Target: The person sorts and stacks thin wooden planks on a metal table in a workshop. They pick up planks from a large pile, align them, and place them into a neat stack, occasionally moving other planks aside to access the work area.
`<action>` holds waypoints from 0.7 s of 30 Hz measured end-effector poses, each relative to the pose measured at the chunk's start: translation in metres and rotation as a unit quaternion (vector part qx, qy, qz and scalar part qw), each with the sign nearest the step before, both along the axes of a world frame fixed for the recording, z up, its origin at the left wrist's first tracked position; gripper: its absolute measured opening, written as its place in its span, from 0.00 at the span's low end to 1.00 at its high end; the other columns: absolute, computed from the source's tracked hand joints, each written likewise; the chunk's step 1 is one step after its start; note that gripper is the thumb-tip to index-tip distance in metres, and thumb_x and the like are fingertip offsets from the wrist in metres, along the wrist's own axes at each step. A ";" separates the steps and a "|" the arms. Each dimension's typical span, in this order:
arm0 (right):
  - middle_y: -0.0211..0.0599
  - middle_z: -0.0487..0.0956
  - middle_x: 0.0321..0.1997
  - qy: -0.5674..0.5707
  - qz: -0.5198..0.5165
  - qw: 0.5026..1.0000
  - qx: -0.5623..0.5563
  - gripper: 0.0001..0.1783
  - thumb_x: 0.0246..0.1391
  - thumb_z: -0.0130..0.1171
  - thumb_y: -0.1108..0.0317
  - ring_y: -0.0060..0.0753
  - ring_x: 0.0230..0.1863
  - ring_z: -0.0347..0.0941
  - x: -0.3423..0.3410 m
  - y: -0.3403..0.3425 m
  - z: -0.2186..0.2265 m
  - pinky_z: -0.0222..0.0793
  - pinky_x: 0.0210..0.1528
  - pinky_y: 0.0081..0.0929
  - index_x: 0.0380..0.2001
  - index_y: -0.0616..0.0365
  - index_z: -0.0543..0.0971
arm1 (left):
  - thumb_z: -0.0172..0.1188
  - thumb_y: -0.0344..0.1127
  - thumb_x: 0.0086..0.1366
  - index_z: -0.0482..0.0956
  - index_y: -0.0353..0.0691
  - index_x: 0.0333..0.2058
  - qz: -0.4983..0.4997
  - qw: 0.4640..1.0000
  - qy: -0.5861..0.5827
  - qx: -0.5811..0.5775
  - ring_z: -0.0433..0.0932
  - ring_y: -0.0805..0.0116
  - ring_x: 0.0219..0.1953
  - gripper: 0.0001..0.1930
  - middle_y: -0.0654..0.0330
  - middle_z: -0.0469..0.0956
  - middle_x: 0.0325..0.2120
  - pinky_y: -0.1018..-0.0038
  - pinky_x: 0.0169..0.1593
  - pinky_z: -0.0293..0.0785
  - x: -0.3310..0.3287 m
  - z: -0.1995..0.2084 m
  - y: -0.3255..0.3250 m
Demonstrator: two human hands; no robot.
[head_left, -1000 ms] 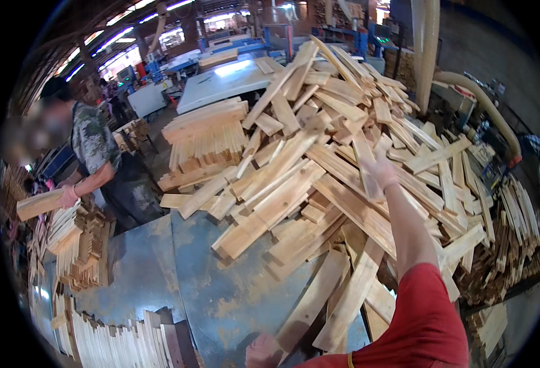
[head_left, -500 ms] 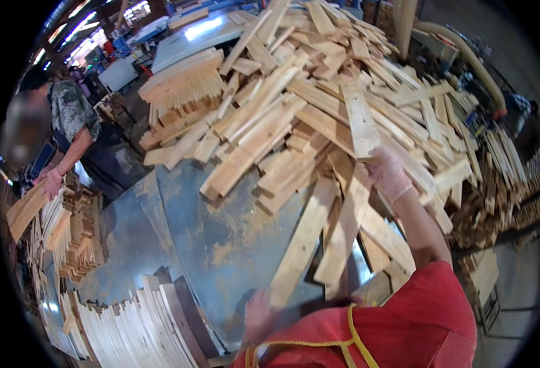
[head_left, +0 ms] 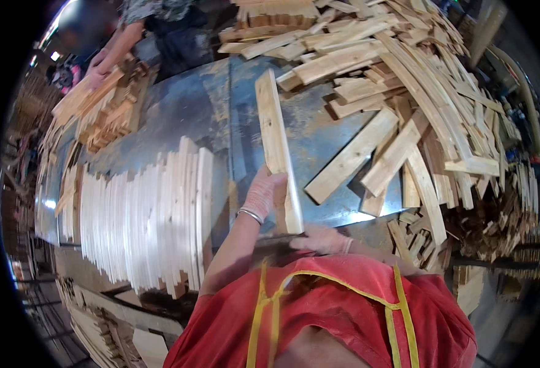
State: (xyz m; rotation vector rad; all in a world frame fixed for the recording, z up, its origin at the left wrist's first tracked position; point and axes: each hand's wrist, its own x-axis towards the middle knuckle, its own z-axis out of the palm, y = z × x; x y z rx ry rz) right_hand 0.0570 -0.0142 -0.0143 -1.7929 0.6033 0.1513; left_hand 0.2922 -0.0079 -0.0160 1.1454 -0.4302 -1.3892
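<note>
A long pale wooden board point(head_left: 272, 126) stands tilted on its edge over the metal table, pointing away from me. My left hand point(head_left: 264, 195), in a thin pinkish glove with a metal band at the wrist, is closed around it below its middle. Close by the board's near end is my right hand point(head_left: 324, 240), gloved too and slightly blurred, its fingers stretched toward the left. It holds no board of its own; whether it touches this one I cannot tell. Left of my left hand, a row of pale boards point(head_left: 144, 218) stands packed side by side on edge.
A large loose heap of boards point(head_left: 429, 92) covers the far right of the metal table point(head_left: 190, 104). Several boards, one a loose plank point(head_left: 351, 156), lie angled at its near side. Across the table at the left, another person's hands point(head_left: 98, 73) are at stacked boards point(head_left: 113, 113).
My right hand has come from the heap down to my body. The board is now in my left hand, which has moved up and forward. My view has turned lower and toward the left.
</note>
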 end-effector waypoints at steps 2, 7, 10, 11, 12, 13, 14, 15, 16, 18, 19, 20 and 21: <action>0.57 0.83 0.56 0.023 -0.030 0.999 0.035 0.43 0.58 0.60 0.39 0.54 0.56 0.79 0.004 -0.015 0.044 0.72 0.62 0.43 0.67 0.60 0.71 | 0.66 0.33 0.66 0.58 0.38 0.74 0.047 0.994 0.102 -0.009 0.84 0.56 0.42 0.41 0.46 0.82 0.50 0.64 0.47 0.82 0.047 -0.026 0.043; 0.31 0.81 0.47 -0.080 -0.362 0.915 0.156 0.33 0.66 0.64 0.56 0.27 0.47 0.75 -0.069 -0.062 -0.042 0.73 0.51 0.28 0.67 0.63 0.74 | 0.66 0.37 0.66 0.70 0.35 0.68 0.078 0.978 -0.160 0.108 0.82 0.48 0.52 0.33 0.41 0.81 0.53 0.59 0.54 0.80 0.049 -0.072 0.091; 0.23 0.76 0.34 -0.038 -0.365 0.930 0.001 0.19 0.65 0.61 0.60 0.21 0.37 0.71 -0.066 -0.090 -0.028 0.69 0.40 0.24 0.53 0.61 0.81 | 0.67 0.41 0.65 0.71 0.31 0.66 0.034 0.845 -0.517 0.134 0.76 0.38 0.61 0.34 0.35 0.76 0.58 0.55 0.64 0.73 0.035 -0.105 0.093; 0.26 0.77 0.35 0.010 -0.401 0.908 -0.118 0.18 0.65 0.60 0.60 0.23 0.37 0.72 -0.075 -0.109 -0.028 0.70 0.40 0.25 0.52 0.61 0.81 | 0.67 0.43 0.65 0.70 0.30 0.66 0.031 0.838 -0.524 0.148 0.73 0.36 0.63 0.35 0.33 0.74 0.60 0.55 0.67 0.70 0.021 -0.092 0.088; 0.32 0.78 0.34 -0.006 -0.378 0.898 -0.226 0.20 0.63 0.61 0.58 0.31 0.36 0.73 -0.081 -0.128 -0.006 0.72 0.44 0.30 0.51 0.61 0.80 | 0.68 0.44 0.65 0.70 0.29 0.65 0.027 0.818 -0.553 0.159 0.72 0.35 0.64 0.36 0.33 0.72 0.62 0.55 0.68 0.69 0.007 -0.079 0.089; 0.39 0.81 0.41 -0.031 -0.506 0.845 -0.171 0.16 0.66 0.57 0.59 0.36 0.44 0.77 -0.072 -0.131 0.022 0.74 0.52 0.32 0.48 0.59 0.80 | 0.69 0.46 0.64 0.70 0.29 0.65 0.021 0.797 -0.580 0.168 0.71 0.34 0.65 0.37 0.33 0.71 0.64 0.54 0.69 0.68 -0.007 -0.066 0.089; 0.39 0.83 0.45 0.091 -0.384 0.794 -0.464 0.16 0.65 0.58 0.59 0.40 0.49 0.79 -0.104 -0.160 0.006 0.69 0.62 0.41 0.49 0.57 0.81 | 0.70 0.48 0.63 0.71 0.30 0.64 0.008 0.759 -0.629 0.165 0.71 0.35 0.65 0.37 0.34 0.69 0.65 0.53 0.69 0.68 -0.011 -0.053 0.088; 0.41 0.84 0.48 0.151 -0.366 0.790 -0.468 0.18 0.65 0.58 0.57 0.41 0.54 0.79 -0.120 -0.204 -0.014 0.61 0.69 0.44 0.51 0.55 0.81 | 0.70 0.50 0.62 0.75 0.33 0.61 0.043 0.711 -0.686 0.148 0.73 0.36 0.62 0.35 0.37 0.71 0.63 0.51 0.66 0.70 -0.009 -0.068 0.086; 0.42 0.85 0.51 0.220 -0.350 0.779 -0.471 0.19 0.65 0.58 0.55 0.43 0.59 0.78 -0.146 -0.248 -0.039 0.53 0.76 0.48 0.53 0.54 0.82 | 0.71 0.53 0.60 0.76 0.36 0.57 -0.045 0.691 -0.694 0.196 0.75 0.40 0.59 0.33 0.41 0.74 0.57 0.50 0.61 0.74 -0.010 -0.058 0.069; 0.42 0.84 0.59 0.261 -0.361 0.743 -0.499 0.29 0.63 0.60 0.46 0.42 0.69 0.74 -0.233 -0.306 -0.108 0.40 0.84 0.49 0.60 0.52 0.81 | 0.74 0.57 0.55 0.77 0.42 0.54 -0.006 0.724 -0.660 0.201 0.77 0.46 0.55 0.35 0.48 0.75 0.53 0.51 0.56 0.76 -0.046 -0.034 0.036; 0.43 0.82 0.64 0.296 -0.334 0.799 -0.403 0.33 0.59 0.63 0.44 0.45 0.73 0.70 -0.166 -0.312 -0.067 0.42 0.84 0.47 0.62 0.51 0.81 | 0.74 0.60 0.53 0.77 0.44 0.54 0.026 0.644 -0.727 0.237 0.78 0.49 0.53 0.36 0.51 0.75 0.53 0.51 0.54 0.76 -0.041 -0.045 0.048; 0.47 0.78 0.67 0.332 -0.315 0.776 -0.434 0.33 0.59 0.63 0.43 0.52 0.72 0.69 -0.172 -0.308 -0.063 0.54 0.80 0.47 0.61 0.51 0.81 | 0.72 0.62 0.53 0.76 0.43 0.55 0.027 0.655 -0.722 0.222 0.78 0.48 0.51 0.37 0.52 0.75 0.52 0.51 0.53 0.76 -0.053 -0.038 0.039; 0.51 0.73 0.69 0.378 -0.398 0.729 -0.410 0.41 0.57 0.63 0.39 0.55 0.70 0.70 -0.186 -0.320 -0.072 0.67 0.72 0.48 0.67 0.51 0.75 | 0.71 0.59 0.53 0.72 0.40 0.60 -0.052 0.668 -0.695 0.262 0.73 0.41 0.56 0.41 0.50 0.71 0.57 0.48 0.56 0.72 -0.061 -0.033 0.017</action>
